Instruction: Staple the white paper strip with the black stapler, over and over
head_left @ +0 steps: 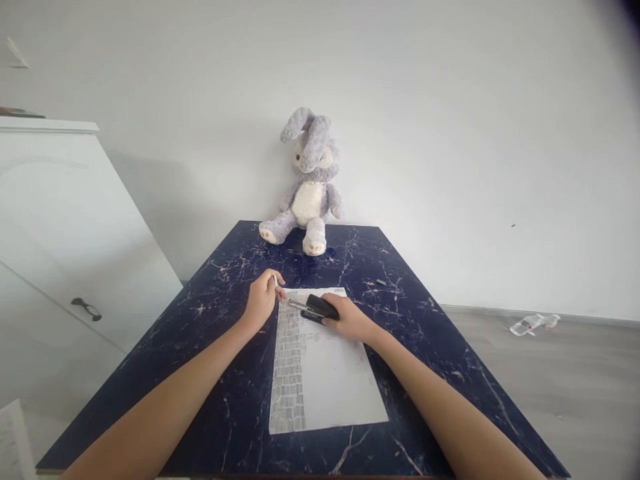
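Note:
Over the middle of the table, my right hand (345,317) is wrapped round a black stapler (324,307). A metal strip of the stapler points left, and its parts look spread apart. My left hand (263,298) is closed at the paper's upper left corner, with a small pale stick-like piece (275,280) between its fingers; its exact kind is too small to make out. Beneath both hands lies a sheet of paper (340,390), printed in a dense grey band down its left side and mostly white elsewhere.
A grey plush rabbit (307,200) sits against the wall on the far end of the dark blue marbled table (225,400). Right of the paper lies a small dark bar (381,282). A white cabinet (60,213) stands left; clear plastic packaging (527,325) is on the floor at right.

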Demonstrator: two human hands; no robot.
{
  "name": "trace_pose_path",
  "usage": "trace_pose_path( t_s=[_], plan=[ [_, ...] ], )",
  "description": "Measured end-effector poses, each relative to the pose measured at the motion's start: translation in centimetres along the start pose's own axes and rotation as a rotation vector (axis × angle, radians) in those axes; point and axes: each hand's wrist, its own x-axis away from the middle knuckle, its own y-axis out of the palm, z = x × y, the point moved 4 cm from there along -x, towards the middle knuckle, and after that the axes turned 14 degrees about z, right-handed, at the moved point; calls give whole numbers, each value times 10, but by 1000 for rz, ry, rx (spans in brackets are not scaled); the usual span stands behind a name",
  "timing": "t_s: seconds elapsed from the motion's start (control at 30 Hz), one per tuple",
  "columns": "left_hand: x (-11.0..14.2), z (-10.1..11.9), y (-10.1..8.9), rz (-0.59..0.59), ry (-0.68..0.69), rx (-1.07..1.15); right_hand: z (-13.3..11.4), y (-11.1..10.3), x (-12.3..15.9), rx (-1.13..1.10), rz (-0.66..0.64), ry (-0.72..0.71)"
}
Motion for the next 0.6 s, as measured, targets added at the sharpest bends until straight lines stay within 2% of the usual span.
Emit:
trace_pose_path(
  t_s=[0.13,0.3,0.43,0.5,0.6],
  plan=[
    [-3,-10,-3,53,-219,58,1,0,0,3,-4,-4],
    [-5,-16,-1,-1,-291,148,1,1,0,7,-5,0],
    [-1,-11,4,-94,-383,279,0,0,0,3,-8,5],
    [0,-5,7,-161,-370,305,-1,0,-1,-4,-11,7],
    [2,2,11,-293,-208,207,0,0,-1,-16,-16,7]
  ],
)
